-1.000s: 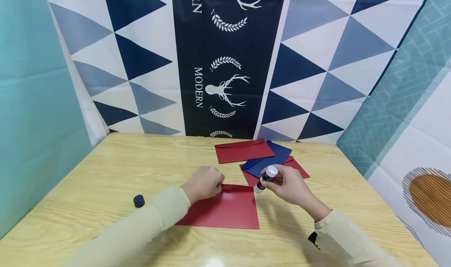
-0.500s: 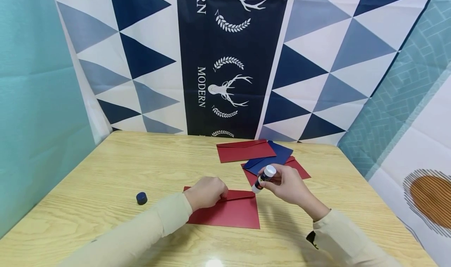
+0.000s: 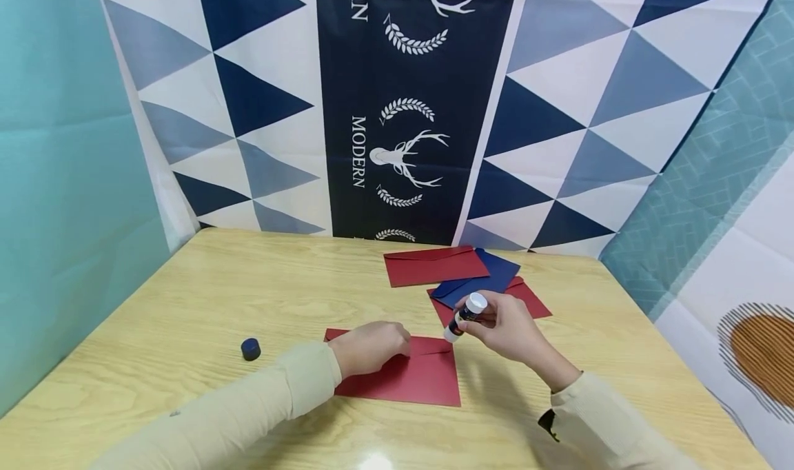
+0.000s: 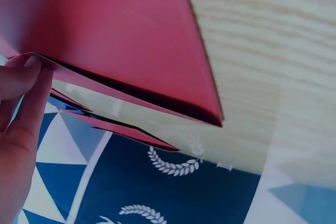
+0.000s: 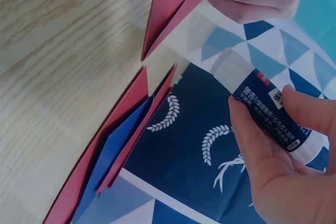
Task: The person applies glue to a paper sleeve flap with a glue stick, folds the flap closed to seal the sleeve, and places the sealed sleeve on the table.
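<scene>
A red envelope [image 3: 428,380] lies flat near the middle of the table, its flap [image 4: 142,98] folded partly over and slightly raised at the corner. At the flap's edge, my left hand [image 3: 372,348] pinches the paper between thumb and fingers. My right hand [image 3: 509,323] holds a glue stick [image 5: 268,103] with a dark label, tilted. The stick's white lower end sits right by the envelope's upper right corner in the head view. Off to the left stands the dark blue cap [image 3: 251,349].
Behind the right hand lie a red envelope [image 3: 434,269], a blue envelope [image 3: 496,269] and another red envelope [image 3: 530,300], overlapping. A patterned cloth [image 3: 273,111] hangs at the back edge of the wooden table [image 3: 205,298].
The left hand has brought the envelope's flap down toward the body and then shifted a little right along it. The right hand with the glue stick has stayed almost in place.
</scene>
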A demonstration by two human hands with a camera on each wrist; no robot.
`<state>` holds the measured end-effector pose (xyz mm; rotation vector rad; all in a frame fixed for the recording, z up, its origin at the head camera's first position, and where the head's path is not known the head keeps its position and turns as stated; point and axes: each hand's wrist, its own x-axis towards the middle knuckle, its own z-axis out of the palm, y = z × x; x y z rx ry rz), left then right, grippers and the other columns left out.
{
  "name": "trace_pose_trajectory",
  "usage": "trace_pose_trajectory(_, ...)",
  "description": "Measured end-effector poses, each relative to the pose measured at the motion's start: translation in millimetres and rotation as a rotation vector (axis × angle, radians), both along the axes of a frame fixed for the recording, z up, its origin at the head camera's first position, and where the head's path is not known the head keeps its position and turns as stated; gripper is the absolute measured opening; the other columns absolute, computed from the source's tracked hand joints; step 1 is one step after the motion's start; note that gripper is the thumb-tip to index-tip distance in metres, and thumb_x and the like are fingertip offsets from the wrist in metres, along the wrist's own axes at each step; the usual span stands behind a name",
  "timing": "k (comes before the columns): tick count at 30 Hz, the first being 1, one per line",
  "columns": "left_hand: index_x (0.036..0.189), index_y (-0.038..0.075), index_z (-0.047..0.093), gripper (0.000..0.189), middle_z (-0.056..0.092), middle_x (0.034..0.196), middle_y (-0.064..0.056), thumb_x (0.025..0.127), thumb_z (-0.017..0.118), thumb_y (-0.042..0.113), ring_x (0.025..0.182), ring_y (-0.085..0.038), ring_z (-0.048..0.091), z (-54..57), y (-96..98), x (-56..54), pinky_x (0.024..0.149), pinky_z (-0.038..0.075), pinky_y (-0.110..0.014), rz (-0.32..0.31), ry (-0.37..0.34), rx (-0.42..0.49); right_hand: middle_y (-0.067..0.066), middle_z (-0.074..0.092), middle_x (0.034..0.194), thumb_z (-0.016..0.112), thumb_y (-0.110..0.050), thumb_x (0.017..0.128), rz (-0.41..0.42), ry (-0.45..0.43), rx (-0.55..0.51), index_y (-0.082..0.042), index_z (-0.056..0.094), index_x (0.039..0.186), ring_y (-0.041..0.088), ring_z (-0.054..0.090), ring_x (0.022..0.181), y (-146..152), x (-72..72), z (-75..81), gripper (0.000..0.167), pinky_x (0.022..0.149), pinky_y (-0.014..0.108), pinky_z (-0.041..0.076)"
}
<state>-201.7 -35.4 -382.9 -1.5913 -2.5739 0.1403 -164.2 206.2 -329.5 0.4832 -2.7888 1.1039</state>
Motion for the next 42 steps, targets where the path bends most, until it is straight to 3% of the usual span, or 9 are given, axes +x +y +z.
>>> trace_pose_trajectory(4, 0.103, 0.018, 0.074, 0.026, 0.071, 0.098, 0.004, 0.085, 0.068, 0.0, 0.092, -0.006, 0.063, 0.7, -3.5, -4.5, 0.086, 0.052, -0.015, 0.032, -0.124, 0.082, 0.013, 0.073, 0.1, 0.074, -0.007, 0.081, -0.005, 0.01, 0.005, -0.007, 0.068, 0.104, 0.021, 0.073, 0.086, 0, 0.2, 0.5, 0.024, 0.076, 0.031, 0.059)
trace_pose_trajectory(8, 0.101, 0.014, 0.075, 0.022, 0.073, 0.096, 0.002, 0.085, 0.067, 0.0, 0.092, -0.01, 0.067, 3.5, -11.8, -7.0, 0.086, 0.054, -0.02, 0.124, -0.22, 0.184, 0.014, 0.073, 0.101, 0.074, -0.007, 0.081, -0.011, 0.016, 0.01, -0.008, 0.068, 0.104, 0.022, 0.073, 0.086, 0, 1.2, 0.9, 0.024, 0.076, 0.032, 0.06)
trace_pose_trajectory(12, 0.087, 0.01, 0.076, 0.011, 0.074, 0.086, 0.0, 0.084, 0.069, 0.002, 0.082, -0.012, 0.067, 3.1, -24.6, -5.5, 0.078, 0.056, -0.023, 0.24, -0.229, 0.267, 0.014, 0.073, 0.1, 0.074, -0.007, 0.081, -0.015, 0.01, 0.016, -0.007, 0.068, 0.104, 0.021, 0.073, 0.085, 1, 3.2, -0.3, 0.024, 0.075, 0.031, 0.059)
trace_pose_trajectory(16, 0.08, 0.009, 0.075, 0.006, 0.074, 0.079, 0.0, 0.083, 0.072, 0.005, 0.075, -0.011, 0.065, -0.5, -31.6, -3.4, 0.071, 0.055, -0.022, 0.302, -0.198, 0.303, 0.014, 0.073, 0.099, 0.074, -0.006, 0.081, -0.024, 0.006, 0.017, -0.006, 0.068, 0.104, 0.021, 0.073, 0.084, 2, 5.0, -0.4, 0.024, 0.075, 0.031, 0.059)
trace_pose_trajectory(25, 0.07, 0.011, 0.073, 0.015, 0.071, 0.07, 0.003, 0.082, 0.07, 0.001, 0.064, -0.007, 0.06, -10.0, -29.7, 5.3, 0.063, 0.051, -0.017, 0.342, -0.093, 0.288, 0.014, 0.073, 0.1, 0.074, -0.006, 0.081, -0.035, -0.008, 0.029, -0.006, 0.067, 0.105, 0.02, 0.073, 0.083, 0, 6.4, -3.4, 0.025, 0.074, 0.03, 0.059)
trace_pose_trajectory(28, 0.072, 0.011, 0.074, 0.012, 0.072, 0.072, 0.002, 0.082, 0.072, 0.003, 0.066, -0.008, 0.062, -9.6, -32.2, 4.2, 0.065, 0.052, -0.018, 0.331, -0.112, 0.309, 0.014, 0.073, 0.1, 0.074, -0.006, 0.081, -0.032, -0.008, 0.031, -0.006, 0.068, 0.104, 0.021, 0.073, 0.084, -1, 5.8, -2.7, 0.025, 0.074, 0.031, 0.059)
trace_pose_trajectory(35, 0.08, 0.008, 0.075, 0.005, 0.074, 0.079, -0.002, 0.08, 0.074, 0.003, 0.076, -0.013, 0.067, -1.8, -42.4, -1.1, 0.073, 0.056, -0.022, 0.308, -0.232, 0.327, 0.015, 0.073, 0.1, 0.074, -0.007, 0.081, -0.024, -0.008, 0.035, -0.005, 0.067, 0.104, 0.022, 0.073, 0.084, 1, 7.7, 0.4, 0.024, 0.074, 0.032, 0.06)
trace_pose_trajectory(42, 0.076, 0.009, 0.075, 0.005, 0.073, 0.077, -0.001, 0.078, 0.076, 0.004, 0.073, -0.011, 0.065, -3.7, -56.6, -2.0, 0.07, 0.055, -0.022, 0.343, -0.215, 0.353, 0.016, 0.072, 0.101, 0.075, -0.008, 0.081, -0.024, 0.001, 0.037, -0.005, 0.067, 0.104, 0.022, 0.073, 0.084, 2, 8.1, 0.8, 0.025, 0.074, 0.031, 0.06)
